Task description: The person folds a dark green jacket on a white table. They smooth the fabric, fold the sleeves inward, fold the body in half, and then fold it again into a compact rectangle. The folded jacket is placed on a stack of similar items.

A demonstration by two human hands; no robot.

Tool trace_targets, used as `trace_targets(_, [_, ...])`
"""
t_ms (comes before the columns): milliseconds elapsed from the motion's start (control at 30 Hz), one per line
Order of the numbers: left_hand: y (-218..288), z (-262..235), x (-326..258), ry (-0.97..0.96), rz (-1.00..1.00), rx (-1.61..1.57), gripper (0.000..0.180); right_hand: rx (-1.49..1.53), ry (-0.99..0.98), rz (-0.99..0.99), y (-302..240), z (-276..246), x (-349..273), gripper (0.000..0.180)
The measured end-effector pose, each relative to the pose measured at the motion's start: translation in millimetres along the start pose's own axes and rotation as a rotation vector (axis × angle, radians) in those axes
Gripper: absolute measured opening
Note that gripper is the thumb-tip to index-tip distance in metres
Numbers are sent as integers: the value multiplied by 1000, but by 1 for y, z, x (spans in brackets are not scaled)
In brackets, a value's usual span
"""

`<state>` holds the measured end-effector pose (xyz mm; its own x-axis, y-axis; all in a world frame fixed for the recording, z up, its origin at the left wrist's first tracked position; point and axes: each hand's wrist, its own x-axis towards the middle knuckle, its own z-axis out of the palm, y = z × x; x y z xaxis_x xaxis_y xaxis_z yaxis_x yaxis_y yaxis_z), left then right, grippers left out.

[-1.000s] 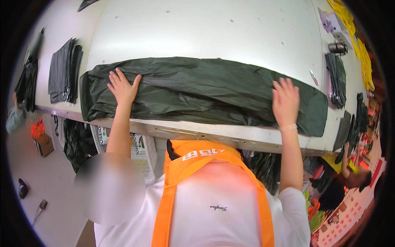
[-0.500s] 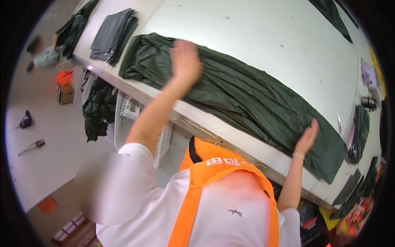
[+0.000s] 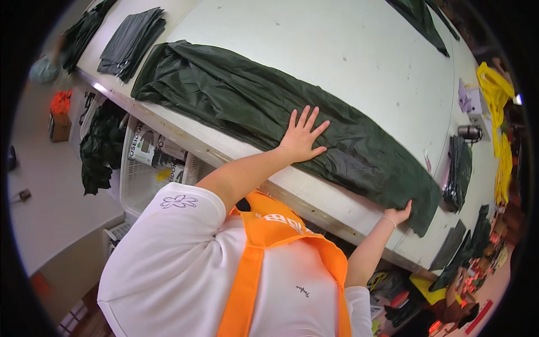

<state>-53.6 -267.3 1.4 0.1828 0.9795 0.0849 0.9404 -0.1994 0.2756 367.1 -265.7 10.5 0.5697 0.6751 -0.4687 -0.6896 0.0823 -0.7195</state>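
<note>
A long strip of folded dark green fabric [image 3: 236,95], thin, shiny and wrinkled, lies along the near edge of the white table [image 3: 320,39]. Spread flat on its middle, with fingers apart, is my left hand [image 3: 303,137]. My right hand [image 3: 397,215] is at the near edge of the strip's right end. Its thumb rests on top of the fabric while the other fingers are hidden at the edge, seemingly beneath it, so it appears to pinch the cloth there.
Folded dark sheets [image 3: 132,39] lie at the table's far left. Wrapped dark packs [image 3: 458,171], a dark metal cylinder [image 3: 470,132] and yellow fabric [image 3: 497,101] are on the right. A white basket [image 3: 137,180] holding printed packages stands below the table edge. Another person [image 3: 460,309] appears at lower right.
My left hand has slid right along the fabric, from near its left end to its middle. My right hand has moved down to the near edge. The view has shifted a little.
</note>
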Motion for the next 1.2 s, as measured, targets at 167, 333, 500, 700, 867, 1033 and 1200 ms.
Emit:
trace_targets(167, [-6,0,-10,118,6,-194,80,18,-295,-326,-42,156,-108,47])
trace_targets(333, [-6,-11,-23,491,-144,-1517,61,-208,-962,-427,52,343,-272,37])
trace_targets(500, [-11,12,-31,570,-379,-2108,62,-1127,-1569,-702,265,425,-436,62])
trace_targets(700, [-26,24,-42,557,-509,-2207,62,-1176,-2211,-269,452,358,-386,68])
trace_targets(867, [-36,17,-53,618,-577,-2211,63,-1026,-1672,-784,299,382,-286,27])
trace_targets(1033, [-35,11,-50,577,-620,-2187,63,-1333,-1594,-179,245,293,-128,28])
trace_targets(1200, [-33,3,-51,544,-704,-2144,64,-1477,-1608,-297,241,281,-134,27])
